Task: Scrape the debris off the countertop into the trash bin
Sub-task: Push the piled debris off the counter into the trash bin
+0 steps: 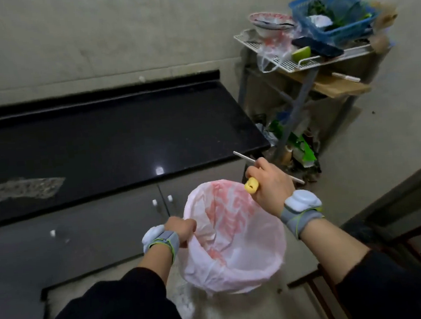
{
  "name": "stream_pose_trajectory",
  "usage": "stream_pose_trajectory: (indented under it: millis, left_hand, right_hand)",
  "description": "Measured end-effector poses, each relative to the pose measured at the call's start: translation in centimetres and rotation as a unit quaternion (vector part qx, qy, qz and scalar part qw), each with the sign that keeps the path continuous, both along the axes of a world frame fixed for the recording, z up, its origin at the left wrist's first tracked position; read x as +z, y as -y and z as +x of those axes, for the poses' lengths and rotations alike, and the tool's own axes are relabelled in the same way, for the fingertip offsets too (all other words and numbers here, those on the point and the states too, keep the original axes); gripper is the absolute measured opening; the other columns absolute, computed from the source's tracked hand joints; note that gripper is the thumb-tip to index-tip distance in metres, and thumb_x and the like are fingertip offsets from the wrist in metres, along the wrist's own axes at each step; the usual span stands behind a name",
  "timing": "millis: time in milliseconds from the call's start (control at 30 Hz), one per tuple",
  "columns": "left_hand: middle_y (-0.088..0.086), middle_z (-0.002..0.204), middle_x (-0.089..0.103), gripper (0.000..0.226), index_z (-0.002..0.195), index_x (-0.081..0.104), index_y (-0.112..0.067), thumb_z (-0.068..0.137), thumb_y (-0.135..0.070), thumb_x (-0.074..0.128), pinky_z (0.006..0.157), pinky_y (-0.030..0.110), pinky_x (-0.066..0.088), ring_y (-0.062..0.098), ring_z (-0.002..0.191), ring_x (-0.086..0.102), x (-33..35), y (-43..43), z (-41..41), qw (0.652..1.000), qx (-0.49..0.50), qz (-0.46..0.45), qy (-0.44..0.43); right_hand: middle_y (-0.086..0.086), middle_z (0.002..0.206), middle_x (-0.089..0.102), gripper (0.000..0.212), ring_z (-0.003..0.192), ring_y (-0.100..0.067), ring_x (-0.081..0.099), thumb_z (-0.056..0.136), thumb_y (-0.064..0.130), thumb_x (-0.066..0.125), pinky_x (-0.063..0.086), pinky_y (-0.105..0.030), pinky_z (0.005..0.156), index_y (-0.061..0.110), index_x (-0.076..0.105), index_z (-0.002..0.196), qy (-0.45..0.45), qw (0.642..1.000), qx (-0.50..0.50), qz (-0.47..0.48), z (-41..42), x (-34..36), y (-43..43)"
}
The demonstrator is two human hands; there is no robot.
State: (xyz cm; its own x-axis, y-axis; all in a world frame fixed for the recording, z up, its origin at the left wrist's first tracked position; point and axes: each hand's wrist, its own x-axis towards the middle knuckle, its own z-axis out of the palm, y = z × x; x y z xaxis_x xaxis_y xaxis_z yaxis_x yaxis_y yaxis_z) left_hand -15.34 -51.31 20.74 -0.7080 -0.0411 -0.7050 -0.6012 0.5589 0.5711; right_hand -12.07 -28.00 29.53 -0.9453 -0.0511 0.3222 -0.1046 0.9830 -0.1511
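Right hand (269, 182) fisted round yellow-handled scraper (252, 185), left hand (182, 229) pinching rim of pink-lined trash bin (233, 235) directly under both, debris patch (20, 190) on countertop (117, 146) well left of fingers, unscraped: barely begun.

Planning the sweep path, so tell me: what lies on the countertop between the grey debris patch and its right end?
In the head view, the countertop between the debris patch and its right end is bare, showing only a light reflection.
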Motion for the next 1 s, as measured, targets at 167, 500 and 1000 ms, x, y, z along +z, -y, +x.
stream_pose_trajectory:
  millis: [167,500,1000]
  left_hand:
    - [0.020,0.079,0.066,0.035,0.103,0.060,0.007,0.070,-0.003,0.054,0.046,0.029,0.053,0.031,0.059,0.066,0.4,9.5,1.9,0.997,0.064,0.036,0.029]
    - [0.021,0.065,0.060,0.034,0.106,0.057,0.014,0.075,0.002,0.050,0.050,0.035,0.056,0.033,0.051,0.064,0.1,28.2,3.3,0.973,0.198,0.107,0.055]
    - [0.026,0.101,0.056,0.071,0.125,0.048,0.006,0.055,-0.004,0.050,0.050,0.042,0.056,0.036,0.066,0.062,-2.9,47.5,4.0,0.929,0.350,0.116,0.036]
  right_hand:
    - [-0.011,0.088,0.055,0.012,0.069,-0.035,0.056,0.067,0.005,0.070,0.043,-0.035,0.046,0.009,0.061,0.075,-0.012,0.996,0.090,-0.020,-2.8,1.4,9.0]
    - [-0.008,0.106,0.054,0.022,0.087,-0.031,0.055,0.073,0.013,0.070,0.041,-0.031,0.058,0.012,0.066,0.095,0.023,0.989,0.146,-0.031,-6.9,0.1,27.1]
    - [-0.010,0.099,0.039,0.024,0.070,-0.033,0.053,0.080,0.012,0.070,0.053,-0.042,0.063,0.016,0.062,0.101,0.010,0.980,0.154,-0.129,-12.6,-1.1,44.2]
